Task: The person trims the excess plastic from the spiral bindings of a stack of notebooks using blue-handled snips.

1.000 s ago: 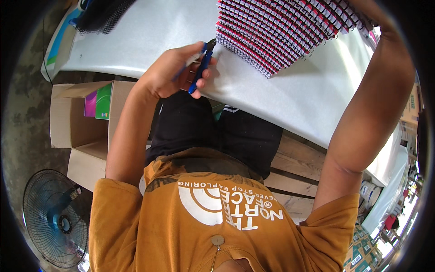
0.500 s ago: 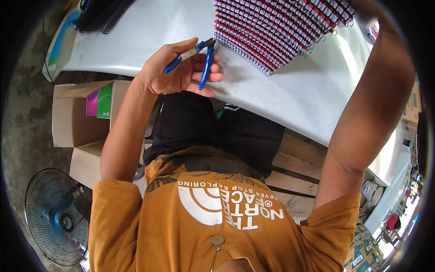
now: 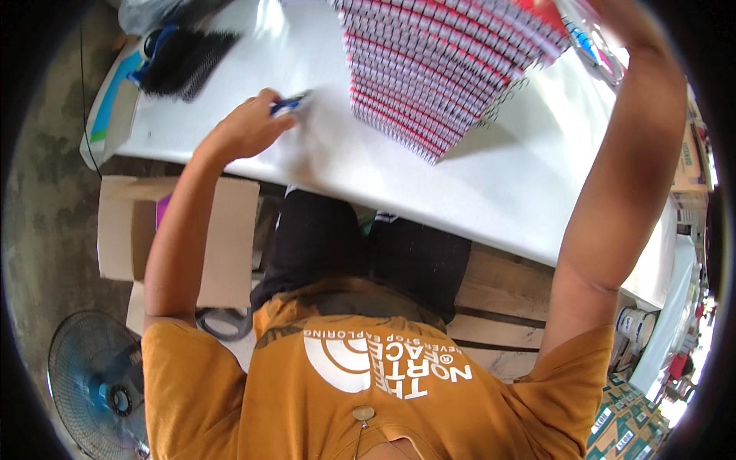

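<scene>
Reaching forward with left arm (image 3: 178, 241), bent at the elbow (image 3: 169, 308), gripping with left hand (image 3: 247, 129) turned inward, fingers (image 3: 267, 96) curled, stretching right arm (image 3: 617, 195) farther forward, angling right hand (image 3: 617, 19) inward at the wrist (image 3: 645, 55), partly out of view

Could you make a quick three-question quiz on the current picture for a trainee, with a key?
1. Short answer: which hand holds the blue-handled tool?
2. True or false: the ringed red-and-white stack is to the right of that tool.
3. Multiple choice: what stands at the picture's lower left? a) a ladder; b) a fan; c) a sink.

Key: 1. The left hand. 2. True. 3. b.
</scene>
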The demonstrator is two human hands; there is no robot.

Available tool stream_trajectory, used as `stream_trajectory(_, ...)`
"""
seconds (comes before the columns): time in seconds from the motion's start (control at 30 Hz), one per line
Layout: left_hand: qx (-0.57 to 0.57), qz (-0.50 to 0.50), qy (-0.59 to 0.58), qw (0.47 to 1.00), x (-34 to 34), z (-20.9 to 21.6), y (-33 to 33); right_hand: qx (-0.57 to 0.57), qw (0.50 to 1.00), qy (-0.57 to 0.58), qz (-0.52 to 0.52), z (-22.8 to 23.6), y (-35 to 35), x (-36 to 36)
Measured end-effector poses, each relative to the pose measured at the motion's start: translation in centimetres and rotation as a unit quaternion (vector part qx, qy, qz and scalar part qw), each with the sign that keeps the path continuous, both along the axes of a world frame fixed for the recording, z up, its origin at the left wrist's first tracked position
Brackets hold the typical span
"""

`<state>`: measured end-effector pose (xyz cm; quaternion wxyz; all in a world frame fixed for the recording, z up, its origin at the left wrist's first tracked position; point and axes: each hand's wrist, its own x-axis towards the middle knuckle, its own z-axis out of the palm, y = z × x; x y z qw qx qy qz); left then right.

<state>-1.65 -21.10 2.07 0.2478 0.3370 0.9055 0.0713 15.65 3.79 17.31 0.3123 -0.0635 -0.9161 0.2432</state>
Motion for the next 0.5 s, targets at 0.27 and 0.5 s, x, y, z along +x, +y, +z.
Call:
stream_trajectory(0.27, 0.479, 0.158, -0.117, 0.855, 6.5, -4.5, 1.9, -0.389, 0.915, -0.093, 0.054, -10.6, 13.0, -1.1)
stream_trajectory(0.5, 0.610, 0.139, -0.457, 0.632, 10.6, -5.8, 9.0, -0.670, 0.735, -0.051, 0.095, -22.5, 8.1, 0.4)
